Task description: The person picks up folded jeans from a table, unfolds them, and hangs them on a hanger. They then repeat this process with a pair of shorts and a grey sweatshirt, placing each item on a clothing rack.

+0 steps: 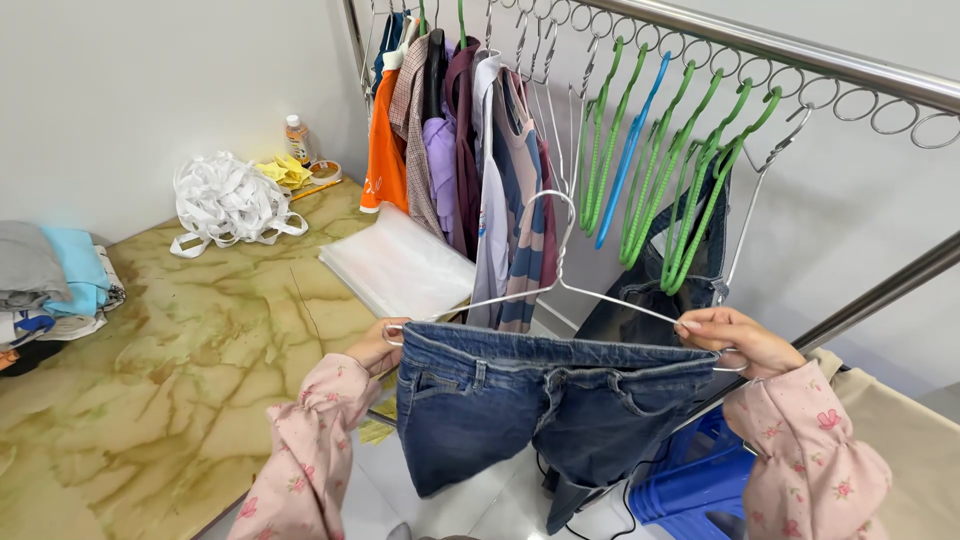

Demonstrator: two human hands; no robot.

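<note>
- Jeans [520, 410] up in the air, waistband stretched flat between both hands, legs hanging down in front of the person.
- Wire hanger [560, 290] sits right along the waistband, its hook poking up at the middle, so the denim looks spread to match the hanger's width.
- Left hand [375, 345] pinches the left end of the waistband together with the hanger's corner, fingers curled shut on both, wrist bent up, pink floral sleeve sloping down.
- Right hand [735, 340] clamps the right end the same way, fingers folded over denim and wire, forearm coming in from lower right.
- Both arms held apart at about equal height, which keeps the band level and taut.
- Just behind: a metal rail [800, 50] with rings, empty green hangers [690, 180] and a row of hung shirts [470, 150].
- Left, a marbled table [150, 380] carries folded clothes [50, 280], a clear plastic sheet [400, 265] and a white tangle of straps [230, 200].
</note>
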